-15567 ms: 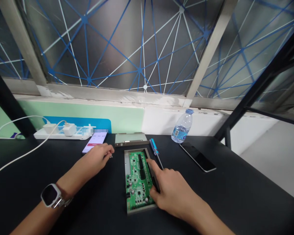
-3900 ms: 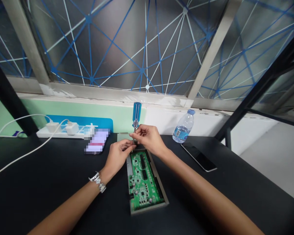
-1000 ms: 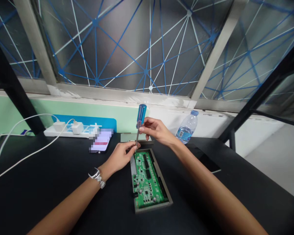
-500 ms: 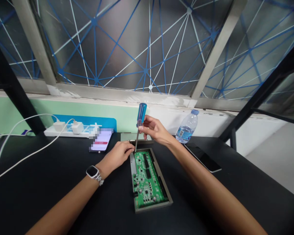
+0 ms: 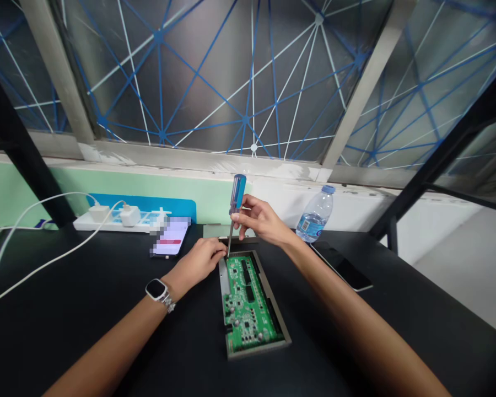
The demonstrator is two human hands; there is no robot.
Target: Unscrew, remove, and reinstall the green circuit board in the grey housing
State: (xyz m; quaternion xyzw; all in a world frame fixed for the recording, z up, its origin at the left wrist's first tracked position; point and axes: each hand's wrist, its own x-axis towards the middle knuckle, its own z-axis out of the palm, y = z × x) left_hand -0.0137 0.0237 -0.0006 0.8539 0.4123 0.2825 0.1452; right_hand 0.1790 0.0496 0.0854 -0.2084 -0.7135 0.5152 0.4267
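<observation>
A green circuit board [image 5: 248,300] lies in a grey metal tray [image 5: 259,349] on the black table [image 5: 66,309]. My right hand [image 5: 261,221] is closed on a blue-handled screwdriver [image 5: 237,194], held nearly upright with its tip at the board's far left corner. My left hand [image 5: 200,261], with a watch on the wrist, rests beside that corner, its fingertips pinched close to the screwdriver's tip. What the fingers pinch is too small to see.
A grey metal cover [image 5: 215,230] lies just behind the tray. A lit phone [image 5: 170,243] and a white power strip [image 5: 116,220] with chargers and cables are at the back left. A water bottle [image 5: 314,215] and a dark phone [image 5: 342,267] lie at the right.
The screwdriver's tip has come down from my left fingers onto the board's far left corner. My left wrist has turned so that the watch face shows.
</observation>
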